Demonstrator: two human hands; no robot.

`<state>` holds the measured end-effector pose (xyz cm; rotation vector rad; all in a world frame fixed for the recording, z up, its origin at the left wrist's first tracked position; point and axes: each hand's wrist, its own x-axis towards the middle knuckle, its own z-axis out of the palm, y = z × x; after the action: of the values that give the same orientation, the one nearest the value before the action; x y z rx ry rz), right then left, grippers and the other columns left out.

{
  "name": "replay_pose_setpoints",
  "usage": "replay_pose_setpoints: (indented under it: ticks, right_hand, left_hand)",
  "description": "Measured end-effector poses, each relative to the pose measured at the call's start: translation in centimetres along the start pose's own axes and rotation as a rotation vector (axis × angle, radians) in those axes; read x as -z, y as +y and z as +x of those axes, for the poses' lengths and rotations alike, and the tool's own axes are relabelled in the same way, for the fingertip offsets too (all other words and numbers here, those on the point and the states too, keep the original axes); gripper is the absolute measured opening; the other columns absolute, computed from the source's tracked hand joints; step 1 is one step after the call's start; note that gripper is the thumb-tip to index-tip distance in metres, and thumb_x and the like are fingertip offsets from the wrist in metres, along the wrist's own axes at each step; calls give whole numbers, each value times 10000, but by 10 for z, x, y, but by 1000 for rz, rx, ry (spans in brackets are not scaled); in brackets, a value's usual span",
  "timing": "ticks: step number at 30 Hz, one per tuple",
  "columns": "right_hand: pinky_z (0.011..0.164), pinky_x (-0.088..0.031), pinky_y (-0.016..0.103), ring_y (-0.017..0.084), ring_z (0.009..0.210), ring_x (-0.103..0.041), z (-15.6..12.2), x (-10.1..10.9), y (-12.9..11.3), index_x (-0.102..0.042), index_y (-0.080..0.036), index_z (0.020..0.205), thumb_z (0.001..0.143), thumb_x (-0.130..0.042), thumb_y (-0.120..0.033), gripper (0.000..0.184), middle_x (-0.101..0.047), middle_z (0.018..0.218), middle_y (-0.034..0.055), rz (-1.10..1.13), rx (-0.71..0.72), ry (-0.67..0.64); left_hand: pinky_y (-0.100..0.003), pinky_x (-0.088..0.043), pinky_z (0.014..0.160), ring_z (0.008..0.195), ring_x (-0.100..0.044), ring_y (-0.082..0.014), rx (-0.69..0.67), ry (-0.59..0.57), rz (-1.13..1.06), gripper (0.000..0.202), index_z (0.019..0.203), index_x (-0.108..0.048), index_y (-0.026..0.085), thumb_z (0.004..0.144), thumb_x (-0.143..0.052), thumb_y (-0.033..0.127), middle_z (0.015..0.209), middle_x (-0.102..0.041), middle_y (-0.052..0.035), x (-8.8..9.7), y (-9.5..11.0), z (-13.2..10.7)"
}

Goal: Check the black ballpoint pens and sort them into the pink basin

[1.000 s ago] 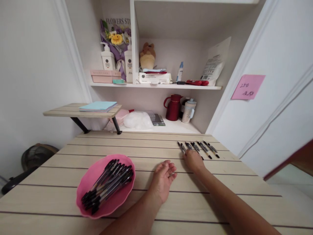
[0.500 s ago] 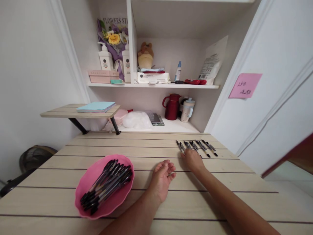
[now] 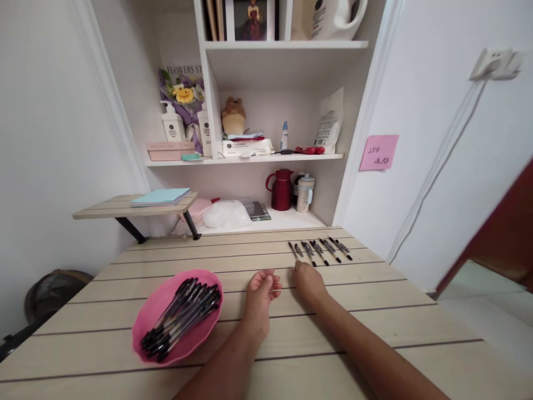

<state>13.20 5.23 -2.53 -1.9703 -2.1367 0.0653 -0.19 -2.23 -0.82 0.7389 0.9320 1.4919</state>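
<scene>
My left hand (image 3: 260, 291) hovers over the middle of the table, palm turned inward, fingers loosely curled and apart. I see nothing clearly held in it. My right hand (image 3: 308, 282) is at the near end of the leftmost pen (image 3: 293, 250) in a row, its fingers bunched together against that end; the fingertips are partly hidden. Beside that pen lies a short black piece, perhaps a cap (image 3: 298, 250). Further right, several black pens (image 3: 330, 251) lie slanted side by side. Left of my hands, a pink scalloped bowl (image 3: 139, 333) holds a heap of black-capped pens (image 3: 183, 316).
A small raised shelf (image 3: 104, 206) with blue paper (image 3: 161, 196) stands at the table's back left. Behind the table, a white shelf unit (image 3: 250, 160) holds a red jug (image 3: 282, 190), a cup (image 3: 305, 193) and a plastic bag (image 3: 227, 214). A pink note (image 3: 378, 153) sticks to the wall.
The view has tilted up and shifted. My right hand has drawn left and slightly nearer, uncovering the lower ends of pens in the row. My left hand stays much the same.
</scene>
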Motion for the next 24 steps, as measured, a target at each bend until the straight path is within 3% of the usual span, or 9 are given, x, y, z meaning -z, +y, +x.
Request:
replay_pose_setpoints:
  ticks: [3,6,9,13,19,24]
  right_hand:
    - [727,-419,295,219,875,-617,14,2,5,-520,-67,1055,875,-329,-231,309,-630,957,193,5,-86,24]
    - [737,-432,305,233,894,-617,24,2,8,-539,-57,1039,857,-374,-239,306,-632,958,207,5,-127,18]
    - [738,-441,298,225,894,-623,29,2,8,-571,-64,1007,816,-408,-150,265,-637,958,208,3,-134,-2]
    - [738,-448,290,217,901,-624,32,2,7,-581,-79,1009,772,-428,-78,282,-641,966,201,1,-135,-15]
    - [731,-449,286,221,906,-620,33,0,7,-587,-91,974,775,-403,-58,273,-641,979,183,-6,-121,-3]
    - [749,-436,289,224,916,-612,33,1,8,-575,-67,976,794,-384,-62,264,-628,988,201,-6,-89,10]
  left_hand:
    - [-242,-420,597,636,-574,-129,-13,-16,102,226,855,-577,174,661,-620,281,762,-622,-31,-5,26,-12]
    - [-250,-438,627,686,-584,-152,-99,-70,309,191,846,-589,191,669,-594,260,763,-629,-25,1,62,-26]
    - [-270,-448,733,803,-592,-184,-240,-50,577,194,861,-588,202,695,-569,301,820,-637,-30,23,99,-37]
    - [-288,-442,791,881,-581,-197,-369,14,922,245,933,-576,192,762,-500,350,913,-642,-42,72,130,-45]
    - [-310,-438,816,898,-579,-201,-451,18,1434,273,913,-601,196,793,-434,376,948,-639,-54,142,143,-44]
    - [-349,-397,899,1005,-547,-232,-386,24,1672,355,1015,-593,192,777,-445,410,1073,-609,-87,178,136,-42]
